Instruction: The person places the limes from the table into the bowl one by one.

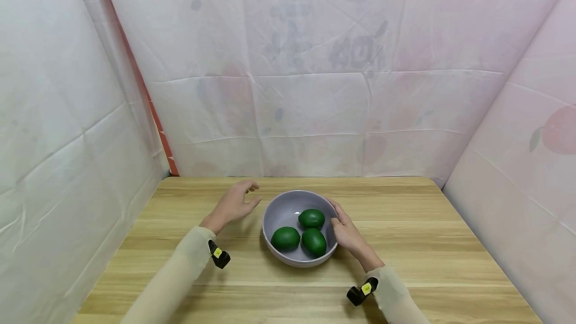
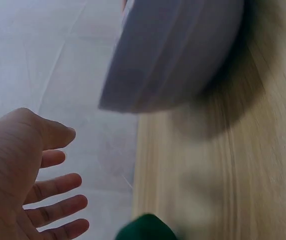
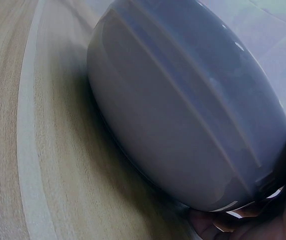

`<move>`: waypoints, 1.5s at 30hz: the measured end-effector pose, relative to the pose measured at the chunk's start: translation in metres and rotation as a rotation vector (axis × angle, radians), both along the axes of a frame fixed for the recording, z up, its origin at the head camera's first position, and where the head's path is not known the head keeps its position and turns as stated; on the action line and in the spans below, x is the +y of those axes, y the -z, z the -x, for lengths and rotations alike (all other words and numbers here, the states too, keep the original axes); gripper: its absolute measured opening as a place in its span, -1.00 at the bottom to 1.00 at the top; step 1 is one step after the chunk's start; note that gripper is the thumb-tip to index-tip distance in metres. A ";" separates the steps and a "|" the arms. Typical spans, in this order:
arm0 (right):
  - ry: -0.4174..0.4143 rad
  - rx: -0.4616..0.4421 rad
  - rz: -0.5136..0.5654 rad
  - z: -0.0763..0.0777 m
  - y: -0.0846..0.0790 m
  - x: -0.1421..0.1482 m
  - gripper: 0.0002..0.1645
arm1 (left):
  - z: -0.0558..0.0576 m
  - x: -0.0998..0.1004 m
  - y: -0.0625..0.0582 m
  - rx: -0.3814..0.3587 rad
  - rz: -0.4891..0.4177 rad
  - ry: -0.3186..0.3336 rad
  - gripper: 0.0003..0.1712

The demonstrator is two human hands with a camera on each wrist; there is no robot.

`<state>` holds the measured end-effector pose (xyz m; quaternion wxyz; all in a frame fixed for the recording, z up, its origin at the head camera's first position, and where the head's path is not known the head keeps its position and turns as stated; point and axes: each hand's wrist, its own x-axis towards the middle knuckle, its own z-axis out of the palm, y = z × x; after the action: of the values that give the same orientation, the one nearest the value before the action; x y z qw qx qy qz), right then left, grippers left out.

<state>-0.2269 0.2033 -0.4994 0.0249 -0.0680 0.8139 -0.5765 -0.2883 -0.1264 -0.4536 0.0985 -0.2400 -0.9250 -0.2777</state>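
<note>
A greyish-purple bowl (image 1: 300,264) is near the middle of the table, with three smooth dark green oval fruits (image 1: 285,239) in it. My right hand (image 1: 350,234) grips the bowl at its right side, thumb over the rim and fingers against the outside. In the right wrist view the bowl's ridged outer wall (image 3: 183,115) fills much of the picture, a dark shadow beneath it. Left of the bowl, my left hand (image 1: 233,205) is apart from it and holds nothing, its fingers spread and slightly bent. A green rounded tip (image 2: 147,230) shows at the bottom of the left wrist view.
The wood-grain tabletop (image 1: 405,224) extends around the bowl. Pale printed sheets (image 1: 306,114) hang behind and on both sides, with a red strip (image 1: 135,69) at the back left corner. Each wrist carries a small black camera (image 1: 219,255).
</note>
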 end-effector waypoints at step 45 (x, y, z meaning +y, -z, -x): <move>0.005 -0.002 0.002 0.004 0.004 -0.003 -0.30 | 0.000 -0.042 0.035 -0.132 0.133 -0.147 -0.67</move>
<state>-0.2308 0.2007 -0.5032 0.0241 -0.0652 0.8134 -0.5775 -0.2885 -0.1679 -0.4885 0.0415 -0.1588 -0.9609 -0.2232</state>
